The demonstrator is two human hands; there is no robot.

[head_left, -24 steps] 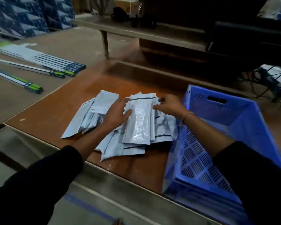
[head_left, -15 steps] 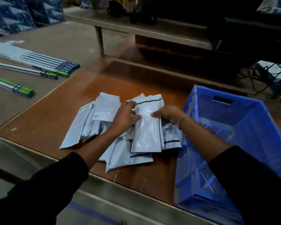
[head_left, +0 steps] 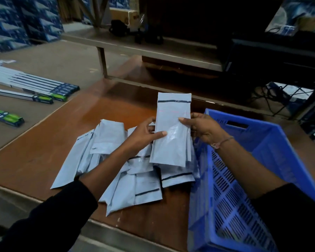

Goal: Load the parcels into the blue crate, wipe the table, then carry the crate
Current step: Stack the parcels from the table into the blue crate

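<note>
A pile of several grey-white parcels [head_left: 116, 160] lies on the brown table [head_left: 44, 157]. One long parcel [head_left: 172, 128] with a dark stripe near its top is lifted off the pile, held upright. My left hand [head_left: 144, 137] grips its left edge and my right hand [head_left: 202, 128] grips its right edge. The blue crate [head_left: 244, 188] stands on the table just right of the pile, its slotted near wall facing me; my right forearm reaches over its near corner.
Long boxed tubes [head_left: 35, 86] lie on the surface to the left. A low shelf [head_left: 153, 50] with dark items runs behind the table. Cables [head_left: 280, 99] tangle at the right rear. Stacked blue cartons [head_left: 22, 20] fill the far left.
Both hands have closed on the top parcel and raised it off the pile, tipping it upright. The camera view has shifted slightly.
</note>
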